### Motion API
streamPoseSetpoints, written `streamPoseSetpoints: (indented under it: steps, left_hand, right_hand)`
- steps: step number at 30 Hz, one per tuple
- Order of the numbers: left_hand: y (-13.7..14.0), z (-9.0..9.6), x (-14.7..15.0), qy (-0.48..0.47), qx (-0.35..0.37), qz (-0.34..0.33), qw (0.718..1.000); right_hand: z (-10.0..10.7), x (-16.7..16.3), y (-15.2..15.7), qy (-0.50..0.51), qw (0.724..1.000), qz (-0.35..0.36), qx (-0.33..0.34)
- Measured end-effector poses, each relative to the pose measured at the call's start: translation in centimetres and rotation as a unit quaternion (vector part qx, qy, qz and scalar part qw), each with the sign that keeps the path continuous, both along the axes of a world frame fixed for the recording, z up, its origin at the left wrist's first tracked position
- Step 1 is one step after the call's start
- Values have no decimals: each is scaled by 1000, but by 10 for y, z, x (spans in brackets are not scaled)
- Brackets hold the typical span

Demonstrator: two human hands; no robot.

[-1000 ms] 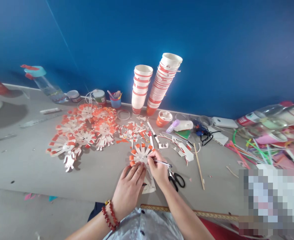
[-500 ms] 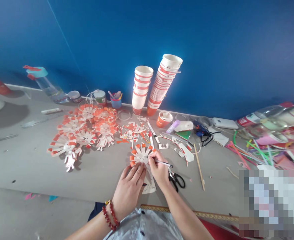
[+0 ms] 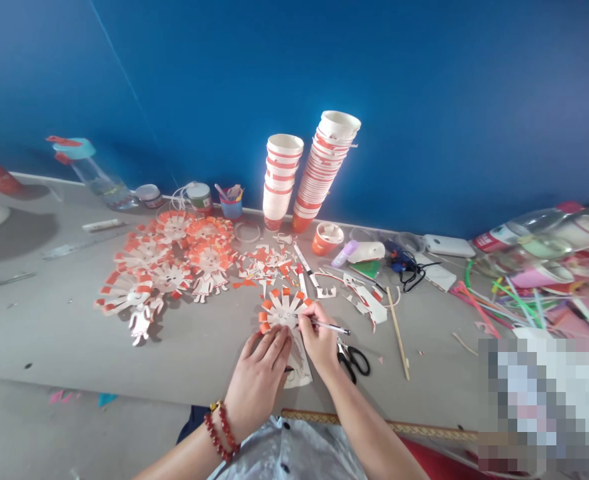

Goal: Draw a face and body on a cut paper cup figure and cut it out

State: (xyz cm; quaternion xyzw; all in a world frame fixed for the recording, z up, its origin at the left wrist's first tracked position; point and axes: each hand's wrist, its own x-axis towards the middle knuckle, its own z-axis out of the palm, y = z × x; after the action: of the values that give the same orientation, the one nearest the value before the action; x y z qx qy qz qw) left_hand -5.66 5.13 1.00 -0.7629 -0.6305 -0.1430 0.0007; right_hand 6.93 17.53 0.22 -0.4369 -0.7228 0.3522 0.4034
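Note:
A paper cup cut into petal-like strips with curled orange ends (image 3: 283, 307) lies in front of me, with small marks drawn at its centre. My left hand (image 3: 264, 360) rests on its lower part, fingers stretched out flat. My right hand (image 3: 320, 339) pinches a slim pen (image 3: 333, 327), its tip at the white centre. Below, a white piece of paper with drawn lines (image 3: 300, 373) shows between my hands. A small dark tip pokes out by my left hand; I cannot make out what it is. Black-handled scissors (image 3: 357, 362) lie beside my right wrist.
Finished-looking paper-cup figures (image 3: 169, 257) are heaped at left, paper scraps (image 3: 267, 263) behind my hands. Two tall cup stacks (image 3: 280, 180) stand by the blue wall. A wooden stick (image 3: 398, 333), a glue gun (image 3: 404, 260) and a pile of bottles and coloured strips (image 3: 534, 287) lie rightward.
The view has shifted very slightly. The pen in my right hand has moved a little over the paper's centre; my left hand stays pressed in place.

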Motion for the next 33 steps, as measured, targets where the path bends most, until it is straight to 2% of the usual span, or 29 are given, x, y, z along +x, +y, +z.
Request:
streamPoseSetpoints:
  steps: [7,13,18,25,28,31,33]
  left_hand:
    - [0,-2,0,-9,7,-2,1000]
    - [0,-1,1,-35,24,5,999]
    - [-1,1,-1,-88,53,-14,995]
    - [-8,11,-1,-201,72,-10,977]
    - [-11,5,-1,-203,76,-2,976]
    - [-10,-9,-3,-192,64,12,979]
    - [-8,-18,-2,-174,82,21,981]
  right_hand:
    - [0,-2,-1,66,996,-9,-51]
    - [24,3,-16,155,977,35,-140]
    - [36,28,-43,184,964,70,-181]
    - [34,45,-66,200,956,85,-197]
    - [30,41,-69,212,950,79,-214]
    - [28,36,-69,223,943,83,-232]
    - [29,33,-69,229,940,90,-238]
